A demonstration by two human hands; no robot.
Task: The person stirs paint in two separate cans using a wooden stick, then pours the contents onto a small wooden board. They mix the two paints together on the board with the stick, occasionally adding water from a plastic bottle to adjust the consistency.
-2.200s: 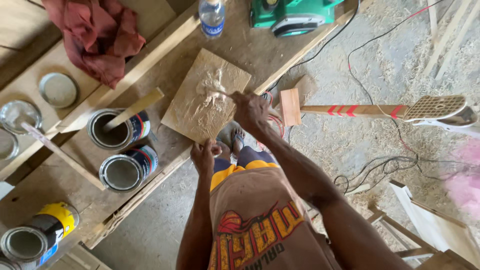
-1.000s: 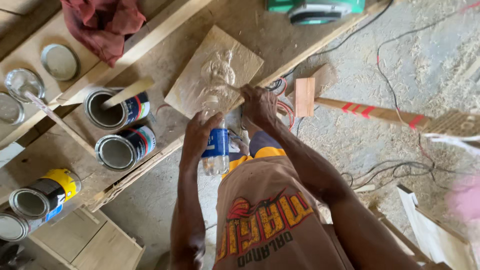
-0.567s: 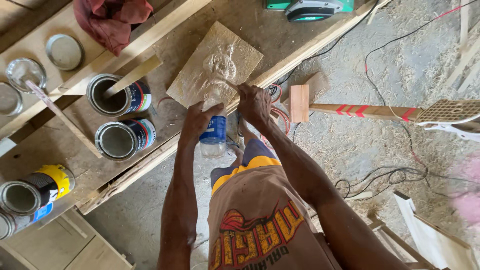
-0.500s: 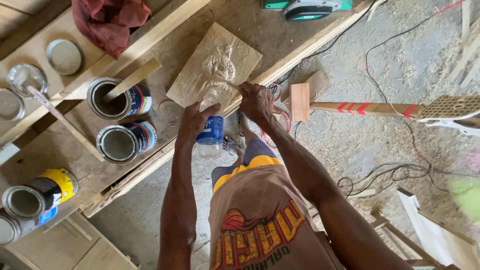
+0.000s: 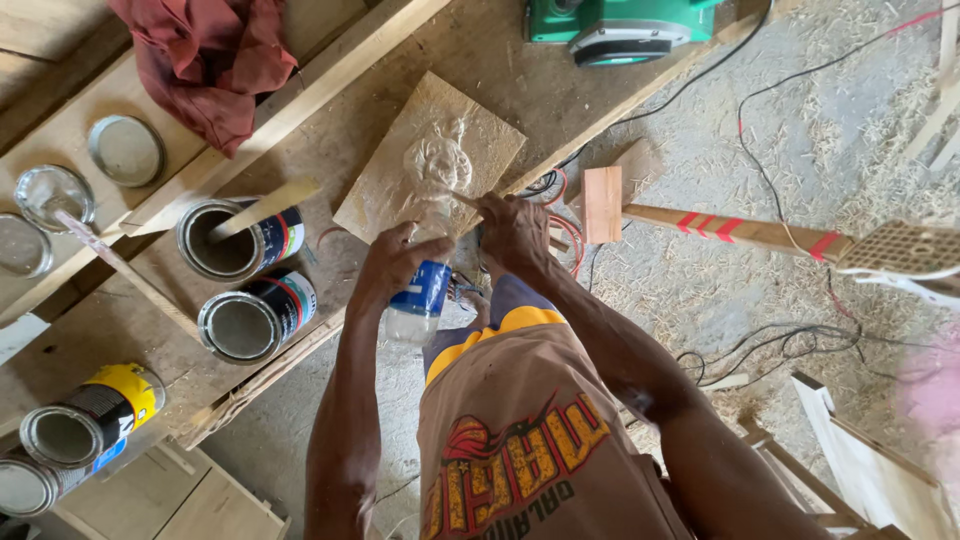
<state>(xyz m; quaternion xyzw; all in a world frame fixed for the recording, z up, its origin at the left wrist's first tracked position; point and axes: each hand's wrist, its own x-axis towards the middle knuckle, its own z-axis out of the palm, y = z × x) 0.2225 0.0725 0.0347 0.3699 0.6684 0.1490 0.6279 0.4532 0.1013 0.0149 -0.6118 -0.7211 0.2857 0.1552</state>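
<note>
A: Report the left hand [image 5: 395, 265].

B: The left hand is closing around a clear plastic bottle [image 5: 420, 290] with a blue label, fingers wrapping the barrel. The bottle is tipping neck-first toward 12 o'clock, over the lower edge of the square board [image 5: 385, 180].

A: And the right hand [image 5: 515, 230]?

B: It is resting at the bottle's neck, fingers curling in toward the mouth. Whether it is gripping a cap or only steadying the neck cannot be told.

A: What is differing from two seconds back?

B: At that point the bottle was standing at the far edge of the bench and the right hand was working alone on the board. The bottle is now sitting in the left hand, over the pale wet-looking patch [image 5: 435, 160] on the board.

A: Meaning?

B: Judging by position, liquid is being added to that patch, not spread.

A: Surroundings?

B: Two open paint tins [image 5: 245, 255] are sitting at 9 o'clock of the board, one holding a wooden stick [image 5: 265, 205]. A red cloth [image 5: 210, 55] is lying at 11 o'clock, a green power tool [image 5: 620, 25] at 1 o'clock.
</note>
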